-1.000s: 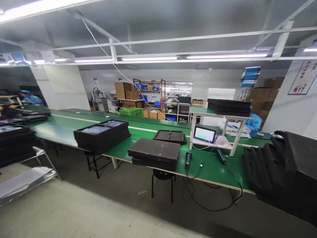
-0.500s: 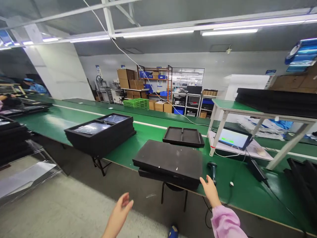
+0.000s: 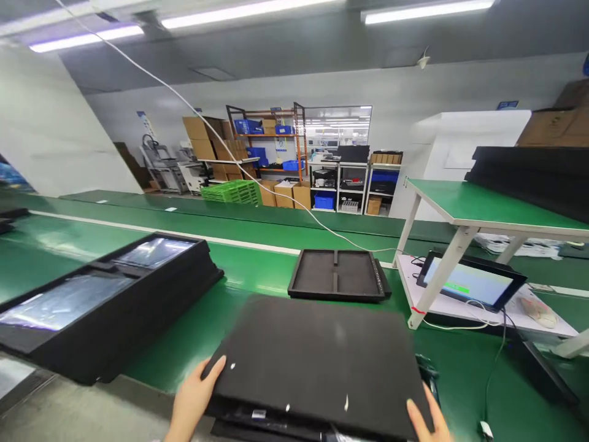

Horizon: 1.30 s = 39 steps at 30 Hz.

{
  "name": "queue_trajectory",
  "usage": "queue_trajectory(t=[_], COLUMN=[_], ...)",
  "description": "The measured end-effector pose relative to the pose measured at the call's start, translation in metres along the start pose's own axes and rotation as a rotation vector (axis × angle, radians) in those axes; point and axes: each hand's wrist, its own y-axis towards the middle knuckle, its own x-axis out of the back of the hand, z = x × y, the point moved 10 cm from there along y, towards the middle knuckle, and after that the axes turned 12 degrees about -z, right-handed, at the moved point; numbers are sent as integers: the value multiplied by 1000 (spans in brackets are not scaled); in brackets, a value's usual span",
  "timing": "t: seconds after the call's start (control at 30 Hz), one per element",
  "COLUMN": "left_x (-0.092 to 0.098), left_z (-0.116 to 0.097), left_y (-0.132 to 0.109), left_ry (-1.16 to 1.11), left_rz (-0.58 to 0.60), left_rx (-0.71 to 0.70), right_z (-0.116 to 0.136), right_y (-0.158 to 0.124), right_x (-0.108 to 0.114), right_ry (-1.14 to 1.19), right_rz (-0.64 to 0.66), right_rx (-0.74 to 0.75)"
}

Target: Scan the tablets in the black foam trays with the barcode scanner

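Head view only: ½ sec earlier both hands were reaching, apart from the black slab (image 3: 317, 356); now they'd got to it, L hand (image 3: 192, 396) on its near-left corner, R hand (image 3: 430, 426) on its near-right, so, as I judged it, reaching was done & handling had begun. Fingers: narrow on both sides, holding the slab's edges, thumbs on top; tips underneath were hidden. The slab sat at the worktop's (image 3: 257, 276) near edge, w/ a dark gap under its front, where a white label (image 3: 258, 414) & some shiny bits showed; couldn't tell if its back was lifted too. Re materials: slab was matte black, foam-like, flat, rectangular, scuffed w/ a few pale nicks along the near side. Behind it, nearer the worktop's far side, lay a shallow tray (image 3: 313, 270), same dull black, raised rim & a short divider btwn two bays. To the L, a tray stack (image 3: 151, 319) w/ thick soft-looking walls reached the worktop's near edge, glossy panels (image 3: 156, 253) in its two bays throwing back the light. Worktop itself was smooth, shiny green. On the R, a white-legged stand (image 3: 497, 202) w/ a hard green top stood over a lit monitor (image 3: 469, 279).
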Motion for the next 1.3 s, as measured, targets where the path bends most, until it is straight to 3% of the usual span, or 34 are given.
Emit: queue_trajectory(t=[0.07,0.13,0.17,0.23,0.27,0.3,0.37,0.47,0.53,0.6,0.7,0.83,0.97,1.1,1.23,1.3], left_x=[3,-2,-7,-16,-21,-26,-37,-63,-77,-77,-61,-49,-64,-93,-114,-116], left_z=[-57,-116,-139,-161,-161,-152,-111,-16,14,22,7,-26,-35,-5,45,56], left_y=[9,26,36,54,59,61,57,38,22,15,20,35,56,57,19,4], left_ry=[-68,-146,-198,-192,-179,-155,-95,-29,-141,-187,-122,-147,-264,-445,-723,-845], left_rz=[-8,23,37,26,27,37,101,317,462,494,384,330,393,490,558,552], left_rx=[-93,-174,-200,-213,-225,-233,-209,6,20,23,-9,-58,30,284,638,706], right_z=[71,144,169,189,187,177,140,57,15,0,5,47,69,49,13,2], right_y=[29,62,80,111,119,121,106,54,18,-5,-13,12,46,54,36,29], right_x=[10,6,0,-6,-6,-6,-7,-22,-37,-45,-47,-39,-49,-69,-76,-76], right_ry=[59,111,96,49,24,6,-17,-72,-108,-67,-22,43,239,334,421,460], right_rz=[-53,-30,-16,-32,-43,-50,-26,83,148,148,134,112,118,200,267,262], right_rx=[104,251,275,228,201,173,109,-48,-84,-62,-87,-59,-114,-211,-330,-368])
